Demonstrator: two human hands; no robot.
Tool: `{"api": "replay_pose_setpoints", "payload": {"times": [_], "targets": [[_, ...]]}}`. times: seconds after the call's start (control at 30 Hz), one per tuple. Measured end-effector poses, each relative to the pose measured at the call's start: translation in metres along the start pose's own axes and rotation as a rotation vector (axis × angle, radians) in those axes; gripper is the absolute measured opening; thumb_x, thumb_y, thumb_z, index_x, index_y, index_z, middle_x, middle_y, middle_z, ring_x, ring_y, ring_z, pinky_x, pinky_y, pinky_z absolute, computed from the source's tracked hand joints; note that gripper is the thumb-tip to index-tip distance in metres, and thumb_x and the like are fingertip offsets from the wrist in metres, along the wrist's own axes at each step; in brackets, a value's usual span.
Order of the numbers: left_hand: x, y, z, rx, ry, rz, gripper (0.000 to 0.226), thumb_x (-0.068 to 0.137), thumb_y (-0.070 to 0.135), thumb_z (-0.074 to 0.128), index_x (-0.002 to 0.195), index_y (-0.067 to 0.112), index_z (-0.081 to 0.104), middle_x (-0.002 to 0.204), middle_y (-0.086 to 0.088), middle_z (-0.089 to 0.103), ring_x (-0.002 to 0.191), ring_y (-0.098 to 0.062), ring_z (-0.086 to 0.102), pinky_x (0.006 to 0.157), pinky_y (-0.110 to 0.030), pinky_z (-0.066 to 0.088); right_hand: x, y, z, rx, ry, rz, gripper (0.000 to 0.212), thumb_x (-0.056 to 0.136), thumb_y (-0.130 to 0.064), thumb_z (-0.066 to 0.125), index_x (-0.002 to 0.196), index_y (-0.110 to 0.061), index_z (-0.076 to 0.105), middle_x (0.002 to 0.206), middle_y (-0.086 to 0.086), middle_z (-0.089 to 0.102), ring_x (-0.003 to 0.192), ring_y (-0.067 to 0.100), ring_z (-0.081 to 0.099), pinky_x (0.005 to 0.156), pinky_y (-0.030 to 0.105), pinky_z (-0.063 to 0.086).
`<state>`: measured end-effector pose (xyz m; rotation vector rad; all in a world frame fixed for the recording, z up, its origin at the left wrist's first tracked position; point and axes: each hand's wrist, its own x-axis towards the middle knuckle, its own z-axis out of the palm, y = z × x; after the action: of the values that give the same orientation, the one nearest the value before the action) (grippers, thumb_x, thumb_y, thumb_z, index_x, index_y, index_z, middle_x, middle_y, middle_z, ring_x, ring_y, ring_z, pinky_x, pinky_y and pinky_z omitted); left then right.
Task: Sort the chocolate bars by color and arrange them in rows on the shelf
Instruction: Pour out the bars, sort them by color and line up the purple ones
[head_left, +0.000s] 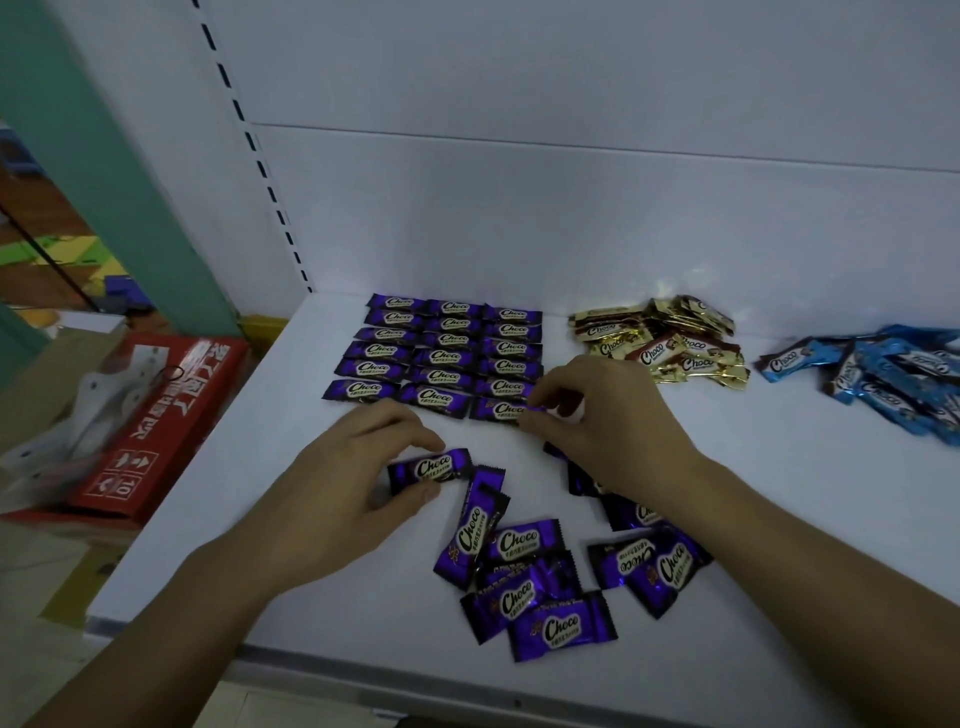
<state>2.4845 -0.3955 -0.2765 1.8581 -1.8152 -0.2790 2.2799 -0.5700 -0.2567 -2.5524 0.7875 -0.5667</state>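
White shelf. At the back, purple rows, gold heap, blue heap. Nearer, between the wrists, loose purple pile. Left hand pinching single purple bar; right hand pinching front-row bar.

On the white shelf, the left hand pinches a loose purple bar. The right hand pinches the end of a front-row bar in the purple rows. Gold bars and blue bars lie heaped to the right.

"Choco" on purple foil bar wrappers, gold ones, blue ones; "10" on red cardboard box.
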Motion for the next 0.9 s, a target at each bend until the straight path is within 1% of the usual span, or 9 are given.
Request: {"api": "replay_pose_setpoints", "payload": {"times": [0.07, 0.13, 0.23, 0.37, 0.5, 0.57, 0.73, 0.8, 0.9], "targets": [[0.002, -0.001, -0.003, 0.032, -0.032, 0.019, 0.035, 0.085, 0.046, 0.066, 0.117, 0.03, 0.065, 0.113, 0.022, 0.054, 0.102, -0.001, 0.055, 0.083, -0.014, 0.047, -0.002, 0.003, -0.007, 0.013, 0.013, 0.025, 0.014, 0.086, -0.036, 0.075, 0.094, -0.025, 0.075, 0.084, -0.01, 0.067, 0.074, 0.004, 0.06, 0.066, 0.016, 0.046], [0.004, -0.004, -0.007, 0.034, -0.049, 0.019, 0.038, 0.082, 0.046, 0.069, 0.118, 0.034, 0.063, 0.111, 0.025, 0.054, 0.099, 0.001, 0.056, 0.077, -0.011, 0.046, -0.003, 0.004, -0.012, 0.033, -0.005, -0.004, 0.014, 0.087, -0.033, 0.075, 0.099, -0.027, 0.075, 0.089, -0.012, 0.067, 0.078, 0.003, 0.06, 0.066, 0.015, 0.045], [0.006, -0.009, -0.015, 0.019, -0.089, 0.003, 0.043, 0.077, 0.048, 0.075, 0.117, 0.04, 0.058, 0.107, 0.028, 0.054, 0.1, 0.001, 0.055, 0.075, -0.006, 0.043, -0.005, -0.002, -0.018, 0.023, -0.158, -0.196, 0.024, 0.088, -0.024, 0.074, 0.111, -0.028, 0.072, 0.101, -0.013, 0.066, 0.09, 0.002, 0.057, 0.074, 0.008, 0.041], [0.008, -0.011, -0.018, 0.052, -0.131, 0.017, 0.034, 0.077, 0.048, 0.074, 0.108, 0.037, 0.063, 0.102, 0.026, 0.051, 0.098, -0.001, 0.054, 0.074, -0.008, 0.039, -0.012, -0.02, -0.023, 0.03, -0.464, -0.355, 0.034, 0.091, -0.026, 0.07, 0.123, -0.033, 0.066, 0.119, -0.013, 0.054, 0.113, 0.004, 0.048, 0.092, 0.02, 0.043], [0.011, -0.011, -0.018, 0.051, -0.15, 0.001, 0.026, 0.08, 0.044, 0.074, 0.103, 0.037, 0.066, 0.098, 0.025, 0.05, 0.095, 0.002, 0.05, 0.074, -0.011, 0.036, -0.011, -0.034, -0.015, -0.043, -0.618, -0.405, 0.041, 0.089, -0.035, 0.07, 0.129, -0.035, 0.061, 0.125, -0.012, 0.049, 0.117, 0.006, 0.043, 0.095, 0.03, 0.045], [0.013, -0.011, -0.019, 0.049, -0.159, 0.005, 0.024, 0.081, 0.043, 0.073, 0.102, 0.038, 0.065, 0.096, 0.024, 0.05, 0.094, 0.002, 0.05, 0.073, -0.013, 0.037, -0.009, -0.037, -0.011, -0.063, -0.613, -0.4, 0.037, 0.088, -0.037, 0.071, 0.124, -0.034, 0.064, 0.12, -0.013, 0.05, 0.113, 0.007, 0.043, 0.092, 0.032, 0.046], [0.008, -0.021, -0.027, 0.05, -0.165, 0.025, 0.022, 0.082, 0.041, 0.071, 0.103, 0.035, 0.066, 0.093, 0.024, 0.052, 0.093, 0.002, 0.052, 0.073, -0.009, 0.038, -0.008, -0.041, -0.011, -0.022, -0.603, -0.337, 0.03, 0.086, -0.037, 0.073, 0.114, -0.032, 0.066, 0.11, -0.018, 0.057, 0.105, 0.004, 0.05, 0.089, 0.028, 0.047], [0.004, -0.029, -0.034, 0.042, -0.149, 0.023, 0.022, 0.081, 0.038, 0.072, 0.102, 0.034, 0.068, 0.091, 0.025, 0.053, 0.093, 0.0, 0.053, 0.073, -0.006, 0.039, -0.006, -0.043, -0.01, 0.037, -0.531, -0.288, 0.027, 0.085, -0.035, 0.075, 0.111, -0.03, 0.067, 0.104, -0.019, 0.061, 0.099, 0.004, 0.055, 0.084, 0.022, 0.047], [-0.001, -0.042, -0.045, 0.02, -0.124, 0.01, 0.022, 0.081, 0.032, 0.076, 0.103, 0.033, 0.072, 0.092, 0.023, 0.056, 0.092, -0.003, 0.055, 0.071, -0.005, 0.039, 0.003, -0.045, 0.0, 0.064, -0.34, -0.174, 0.027, 0.083, -0.037, 0.078, 0.108, -0.03, 0.069, 0.098, -0.019, 0.064, 0.091, 0.0, 0.058, 0.077, 0.013, 0.045]]}}
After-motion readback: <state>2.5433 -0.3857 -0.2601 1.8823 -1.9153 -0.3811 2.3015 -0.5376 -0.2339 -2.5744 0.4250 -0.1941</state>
